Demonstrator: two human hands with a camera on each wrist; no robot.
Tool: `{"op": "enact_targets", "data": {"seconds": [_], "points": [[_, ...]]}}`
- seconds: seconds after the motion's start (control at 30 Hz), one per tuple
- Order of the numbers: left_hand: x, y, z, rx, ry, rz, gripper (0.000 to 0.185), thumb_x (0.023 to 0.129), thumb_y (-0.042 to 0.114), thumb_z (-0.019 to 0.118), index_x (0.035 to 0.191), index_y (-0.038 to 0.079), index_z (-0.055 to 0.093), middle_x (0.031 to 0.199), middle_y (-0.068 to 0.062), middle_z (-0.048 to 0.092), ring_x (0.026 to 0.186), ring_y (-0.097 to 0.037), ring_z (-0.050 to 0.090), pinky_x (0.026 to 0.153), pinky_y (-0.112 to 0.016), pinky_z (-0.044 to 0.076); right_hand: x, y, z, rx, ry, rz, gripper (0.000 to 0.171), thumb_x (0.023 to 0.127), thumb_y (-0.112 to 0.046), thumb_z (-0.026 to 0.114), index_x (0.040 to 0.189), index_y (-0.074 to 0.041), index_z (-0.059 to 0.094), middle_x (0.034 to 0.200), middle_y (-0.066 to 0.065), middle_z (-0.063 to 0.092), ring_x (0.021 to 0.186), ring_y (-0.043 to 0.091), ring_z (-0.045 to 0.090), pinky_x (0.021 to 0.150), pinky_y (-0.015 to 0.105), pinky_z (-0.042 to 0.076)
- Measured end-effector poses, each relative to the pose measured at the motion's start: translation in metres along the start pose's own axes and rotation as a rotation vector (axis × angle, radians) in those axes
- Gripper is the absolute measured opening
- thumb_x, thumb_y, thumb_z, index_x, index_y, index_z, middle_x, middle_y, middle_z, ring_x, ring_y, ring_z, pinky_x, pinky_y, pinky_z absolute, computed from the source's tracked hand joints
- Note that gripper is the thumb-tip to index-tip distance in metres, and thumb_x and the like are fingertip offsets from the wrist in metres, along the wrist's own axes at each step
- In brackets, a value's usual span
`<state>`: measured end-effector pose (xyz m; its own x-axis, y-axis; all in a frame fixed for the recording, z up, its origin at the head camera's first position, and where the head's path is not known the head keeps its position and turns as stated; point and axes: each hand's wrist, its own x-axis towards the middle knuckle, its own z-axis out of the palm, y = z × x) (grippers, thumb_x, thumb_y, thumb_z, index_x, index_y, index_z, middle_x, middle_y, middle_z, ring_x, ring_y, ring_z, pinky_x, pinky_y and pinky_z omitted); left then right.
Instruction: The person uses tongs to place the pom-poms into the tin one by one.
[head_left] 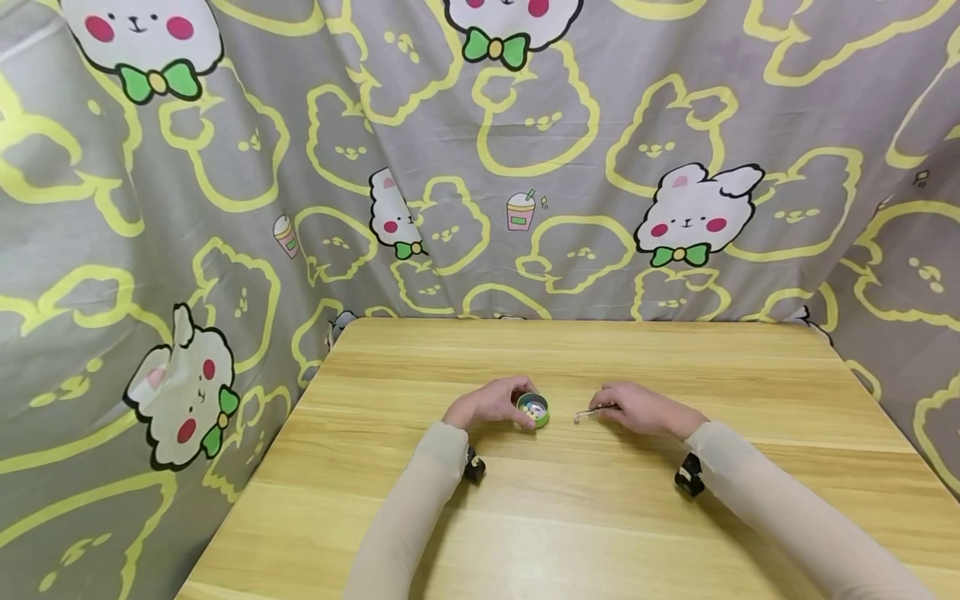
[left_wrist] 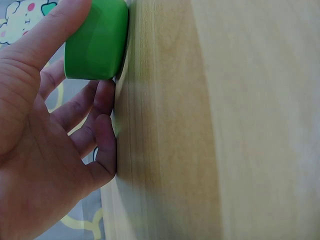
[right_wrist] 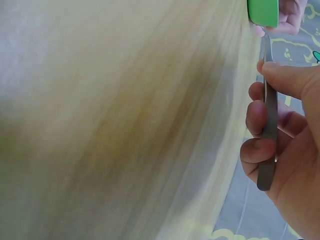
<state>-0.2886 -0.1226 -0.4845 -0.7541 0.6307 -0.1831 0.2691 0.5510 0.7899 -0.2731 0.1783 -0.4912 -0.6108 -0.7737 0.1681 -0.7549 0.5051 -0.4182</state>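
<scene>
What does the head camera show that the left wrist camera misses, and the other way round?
Only the head view shows the right hand pinching a slim metal tool, small pale pieces inside the green container, and the bunny-print cloth hung all around. Only the left wrist view shows the container's plain green side wall and the fingers curled under it. Both show the left hand gripping the container on the wooden table.

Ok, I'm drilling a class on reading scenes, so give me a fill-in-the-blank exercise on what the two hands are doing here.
1. The left hand holds a small round container whose outer wall is ____ in colour.
2. The right hand pinches thin metal ____.
3. The container stands on a ____ table.
4. The container is ____, with small pale pieces showing inside.

Missing words: green; tweezers; wooden; open
</scene>
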Motion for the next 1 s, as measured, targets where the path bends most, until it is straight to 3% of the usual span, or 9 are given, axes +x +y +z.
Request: {"op": "enact_targets", "data": {"seconds": [0.27, 0.6, 0.9, 1.0], "points": [[0.001, -0.002, 0.000, 0.016, 0.000, 0.011, 0.042, 0.075, 0.019, 0.082, 0.109, 0.015, 0.058, 0.101, 0.000, 0.063, 0.092, -0.011, 0.056, 0.084, -0.026, 0.042, 0.001, 0.003, -0.007, 0.013, 0.024, 0.006, 0.015, 0.093, -0.006, 0.058, 0.104, -0.009, 0.068, 0.093, -0.001, 0.062, 0.084, 0.013, 0.057, 0.073, 0.036, 0.048], [0.002, -0.004, 0.000, 0.012, -0.015, 0.018, 0.043, 0.075, 0.019, 0.082, 0.111, 0.015, 0.057, 0.105, -0.002, 0.063, 0.095, -0.012, 0.056, 0.085, -0.026, 0.042, 0.005, 0.010, -0.013, 0.029, 0.057, 0.049, 0.016, 0.093, -0.006, 0.058, 0.105, -0.009, 0.069, 0.089, -0.004, 0.060, 0.075, 0.008, 0.052, 0.067, 0.030, 0.045], [0.001, -0.002, -0.001, 0.030, -0.004, 0.017, 0.043, 0.074, 0.019, 0.082, 0.110, 0.015, 0.058, 0.103, -0.001, 0.063, 0.094, -0.012, 0.056, 0.085, -0.026, 0.042, 0.010, 0.009, -0.019, 0.026, 0.147, -0.065, 0.013, 0.091, -0.004, 0.059, 0.101, -0.004, 0.068, 0.086, 0.000, 0.060, 0.070, 0.007, 0.048, 0.061, 0.028, 0.041], [0.001, -0.002, 0.000, 0.025, -0.001, 0.012, 0.043, 0.074, 0.019, 0.082, 0.109, 0.016, 0.058, 0.102, 0.000, 0.063, 0.094, -0.011, 0.056, 0.086, -0.026, 0.042, 0.012, 0.008, -0.022, 0.022, 0.136, -0.039, 0.013, 0.091, -0.004, 0.060, 0.100, -0.005, 0.069, 0.086, -0.001, 0.060, 0.070, 0.007, 0.047, 0.062, 0.029, 0.041]]}}
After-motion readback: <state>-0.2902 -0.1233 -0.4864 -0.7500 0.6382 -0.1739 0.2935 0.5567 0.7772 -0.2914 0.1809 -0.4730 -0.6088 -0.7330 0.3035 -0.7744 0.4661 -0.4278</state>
